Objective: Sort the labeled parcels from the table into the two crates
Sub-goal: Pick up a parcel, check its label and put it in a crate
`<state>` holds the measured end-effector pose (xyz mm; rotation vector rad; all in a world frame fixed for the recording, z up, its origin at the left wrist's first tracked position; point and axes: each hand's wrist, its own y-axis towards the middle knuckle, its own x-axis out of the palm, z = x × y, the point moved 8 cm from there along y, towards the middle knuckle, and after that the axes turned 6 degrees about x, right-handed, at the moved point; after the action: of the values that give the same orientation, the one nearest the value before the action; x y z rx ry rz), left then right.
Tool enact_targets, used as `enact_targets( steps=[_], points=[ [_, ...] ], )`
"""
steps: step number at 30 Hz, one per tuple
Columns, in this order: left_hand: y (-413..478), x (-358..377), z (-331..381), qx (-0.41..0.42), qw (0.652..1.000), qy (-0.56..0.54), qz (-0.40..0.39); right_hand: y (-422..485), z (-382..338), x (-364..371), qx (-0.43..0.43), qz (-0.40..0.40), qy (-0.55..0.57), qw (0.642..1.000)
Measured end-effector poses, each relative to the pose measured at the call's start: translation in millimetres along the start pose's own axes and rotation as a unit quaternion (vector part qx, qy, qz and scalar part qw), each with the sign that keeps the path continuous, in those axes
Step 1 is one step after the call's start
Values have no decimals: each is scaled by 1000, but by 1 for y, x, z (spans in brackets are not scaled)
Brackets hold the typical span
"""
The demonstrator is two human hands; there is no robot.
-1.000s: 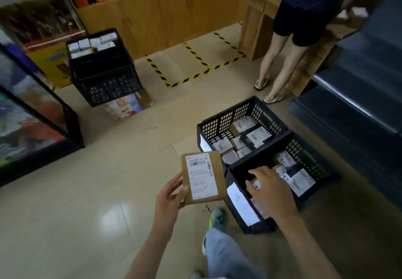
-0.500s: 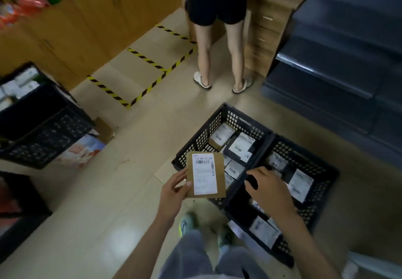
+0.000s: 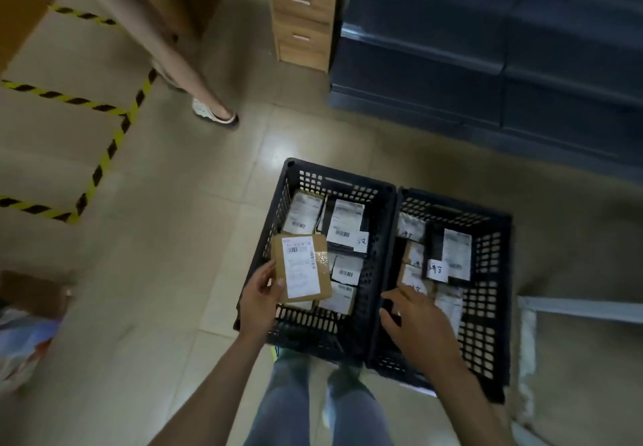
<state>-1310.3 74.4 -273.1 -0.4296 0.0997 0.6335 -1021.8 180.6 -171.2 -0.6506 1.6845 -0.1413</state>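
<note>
Since the earlier frame, the brown parcel (image 3: 301, 267) has been carried over the left crate (image 3: 379, 236), pinched at its edge by left hand (image 3: 259, 301) fingers. It is judged light and stiff. The right hand (image 3: 419, 327) is spread empty over the right crate (image 3: 494, 306).

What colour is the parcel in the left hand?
Brown cardboard parcel with a white barcode label, held in the left hand over the left crate; only the head view shows it.

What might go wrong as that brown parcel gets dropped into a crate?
The left hand pinches the parcel by one edge only, so it may slip. It hangs over the left crate, right beside the right crate, so a mis-sort is possible. Another person's foot is nearby, perhaps a tripping risk.
</note>
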Motion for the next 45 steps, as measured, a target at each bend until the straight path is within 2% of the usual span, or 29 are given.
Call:
enact_targets(
  steps=[4,9,19,22,24,27,29,33,45],
  points=[
    [47,18,-32,-16,1000,2,-17,16,11,34,36,6,19,999],
    [105,46,-82,-33,999,6,-19,53,13,72,32,9,26,999],
    [192,87,-113,30,999,34,14,114,19,135,19,8,41,999],
    [206,90,-121,44,996,64,35,122,19,149,18,4,38,999],
    [207,98,-124,56,994,96,20,125,19,157,15,2,46,999],
    [202,119,-138,78,980,172,-67,127,18,165,16,-9,59,998],
    [201,123,-146,87,961,246,-96,127,16,169,14,-9,63,998],
    [209,125,-140,129,932,323,-100,129,15,173,14,-15,66,998],
    [248,153,-144,100,900,413,-96,140,22,174,5,-33,64,997]
  ],
)
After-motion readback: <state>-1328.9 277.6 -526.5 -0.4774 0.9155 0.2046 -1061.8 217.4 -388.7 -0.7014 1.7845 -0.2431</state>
